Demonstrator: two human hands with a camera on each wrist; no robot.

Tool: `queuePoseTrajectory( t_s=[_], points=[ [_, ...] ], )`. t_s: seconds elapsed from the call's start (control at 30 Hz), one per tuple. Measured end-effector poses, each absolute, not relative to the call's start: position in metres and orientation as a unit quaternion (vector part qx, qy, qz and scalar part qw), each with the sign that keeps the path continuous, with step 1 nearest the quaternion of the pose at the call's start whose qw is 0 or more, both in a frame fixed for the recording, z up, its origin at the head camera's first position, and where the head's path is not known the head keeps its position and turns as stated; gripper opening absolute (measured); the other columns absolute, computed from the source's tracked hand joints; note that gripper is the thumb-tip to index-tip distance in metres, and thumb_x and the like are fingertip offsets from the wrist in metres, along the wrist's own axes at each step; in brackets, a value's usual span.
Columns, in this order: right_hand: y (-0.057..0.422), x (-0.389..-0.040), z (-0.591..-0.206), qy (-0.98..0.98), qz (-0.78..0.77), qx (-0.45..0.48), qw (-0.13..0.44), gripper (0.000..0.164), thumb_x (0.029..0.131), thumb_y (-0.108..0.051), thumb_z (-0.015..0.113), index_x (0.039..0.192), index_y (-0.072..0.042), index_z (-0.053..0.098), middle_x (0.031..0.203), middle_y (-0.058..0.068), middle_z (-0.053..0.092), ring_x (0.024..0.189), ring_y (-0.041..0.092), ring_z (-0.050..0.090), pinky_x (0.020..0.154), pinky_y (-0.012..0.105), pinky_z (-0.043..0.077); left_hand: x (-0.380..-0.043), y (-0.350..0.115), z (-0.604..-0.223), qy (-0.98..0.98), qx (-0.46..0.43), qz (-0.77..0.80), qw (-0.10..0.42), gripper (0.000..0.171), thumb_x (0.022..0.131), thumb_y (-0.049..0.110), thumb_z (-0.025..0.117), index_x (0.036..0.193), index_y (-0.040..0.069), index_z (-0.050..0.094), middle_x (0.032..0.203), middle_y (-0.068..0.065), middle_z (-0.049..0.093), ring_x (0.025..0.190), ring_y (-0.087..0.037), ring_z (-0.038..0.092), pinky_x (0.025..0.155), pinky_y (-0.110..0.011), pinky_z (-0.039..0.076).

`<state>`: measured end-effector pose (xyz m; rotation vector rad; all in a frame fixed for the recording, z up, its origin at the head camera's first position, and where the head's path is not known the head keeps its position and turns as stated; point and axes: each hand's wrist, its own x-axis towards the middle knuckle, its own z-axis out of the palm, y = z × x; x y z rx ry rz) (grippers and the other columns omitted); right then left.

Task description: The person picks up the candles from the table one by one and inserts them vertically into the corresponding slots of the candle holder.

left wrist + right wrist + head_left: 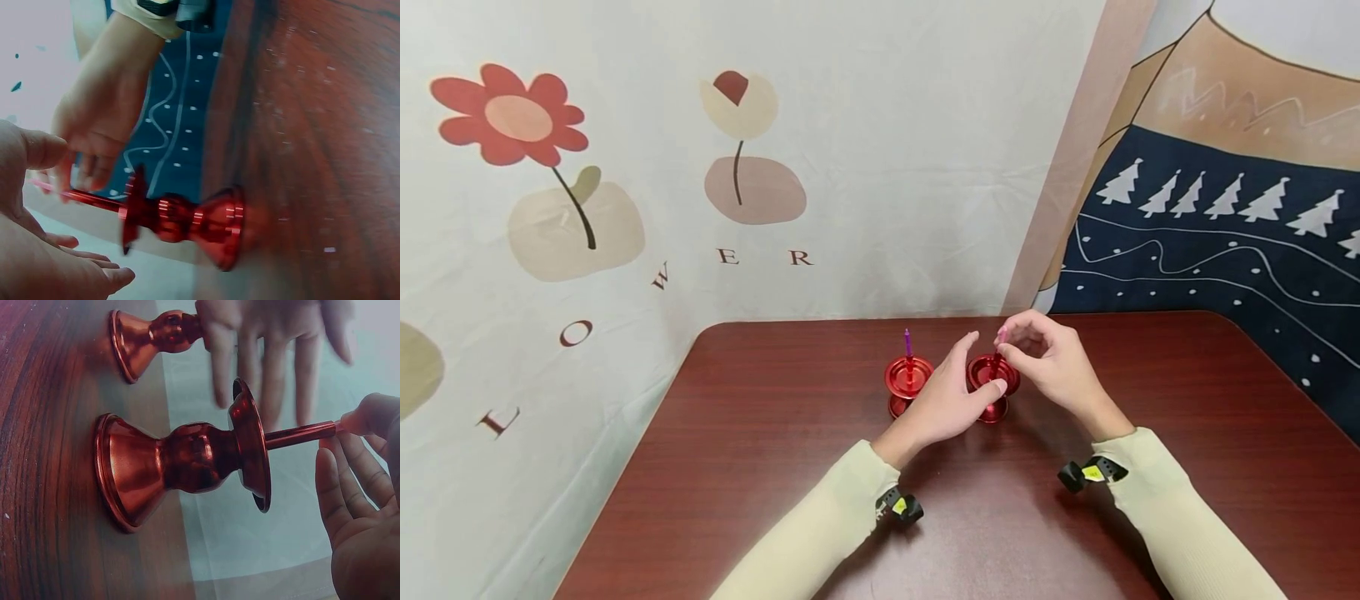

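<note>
Two shiny red candlesticks stand upright on the table. A thin purple candle (907,342) rises from the left candlestick (902,377). At the right candlestick (195,456), my right hand (1054,360) pinches a thin pink candle (1003,334) between thumb and fingers, its lower end at the top of the holder's tube. My left hand (953,393) is spread with fingers straight beside that candlestick, partly in front of the left one's base. In the left wrist view the left fingers hold nothing.
The dark red wooden table (760,450) reaches back to a wall hanging (887,167) with printed flowers and letters. On the right hangs a navy cloth (1210,242) with white trees. A wrist camera (901,505) is strapped to each sleeve.
</note>
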<state>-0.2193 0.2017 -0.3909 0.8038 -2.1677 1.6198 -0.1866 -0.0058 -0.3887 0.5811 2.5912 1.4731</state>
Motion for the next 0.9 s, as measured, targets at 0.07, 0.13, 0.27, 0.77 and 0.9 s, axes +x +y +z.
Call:
queuePoseTrajectory(
  t_s=[0.07, 0.13, 0.27, 0.77, 0.9],
  points=[
    [0.202, -0.219, -0.391, -0.758, 0.567, 0.282, 0.156, 0.021, 0.095, 0.012, 0.076, 0.114, 0.004, 0.071, 0.101, 0.026, 0.074, 0.09, 0.011, 0.073, 0.081, 0.02, 0.06, -0.183, -0.008, -0.38, 0.851, 0.197, 0.486, 0.042, 0.082, 0.106, 0.037, 0.07, 0.174, 0.012, 0.029, 0.174, -0.009, 0.039, 0.156, -0.027, 0.044, 0.126, -0.053, 0.038],
    [0.204, -0.22, -0.391, -0.759, 0.566, 0.281, 0.155, 0.024, 0.095, 0.013, 0.075, 0.117, 0.004, 0.071, 0.103, 0.027, 0.073, 0.093, 0.01, 0.073, 0.083, 0.02, 0.06, -0.179, -0.011, -0.369, 0.846, 0.209, 0.49, 0.027, 0.082, 0.106, 0.036, 0.069, 0.174, 0.013, 0.029, 0.175, -0.006, 0.038, 0.158, -0.026, 0.042, 0.125, -0.054, 0.038],
    [0.206, -0.221, -0.388, -0.757, 0.571, 0.277, 0.155, 0.026, 0.098, 0.011, 0.072, 0.123, 0.005, 0.069, 0.108, 0.022, 0.075, 0.098, 0.011, 0.074, 0.089, 0.02, 0.059, -0.172, -0.023, -0.344, 0.83, 0.243, 0.501, -0.026, 0.08, 0.105, 0.033, 0.07, 0.173, 0.013, 0.032, 0.176, -0.001, 0.038, 0.159, -0.022, 0.039, 0.127, -0.05, 0.036],
    [0.23, -0.221, -0.373, -0.756, 0.58, 0.241, 0.182, 0.02, 0.11, 0.001, 0.059, 0.128, 0.009, 0.066, 0.111, 0.001, 0.077, 0.103, 0.015, 0.073, 0.089, 0.021, 0.06, -0.199, -0.094, -0.315, 0.728, 0.261, 0.62, -0.135, 0.059, 0.111, 0.013, 0.062, 0.165, 0.003, 0.042, 0.166, -0.006, 0.051, 0.159, -0.015, 0.038, 0.13, -0.033, 0.026],
    [0.24, -0.22, -0.371, -0.763, 0.576, 0.228, 0.186, 0.024, 0.112, -0.001, 0.058, 0.133, 0.009, 0.064, 0.116, -0.002, 0.076, 0.107, 0.014, 0.071, 0.092, 0.019, 0.058, -0.206, -0.105, -0.32, 0.731, 0.245, 0.623, -0.13, 0.057, 0.111, 0.012, 0.062, 0.164, 0.0, 0.043, 0.167, -0.01, 0.051, 0.16, -0.018, 0.037, 0.131, -0.035, 0.027]
  ],
)
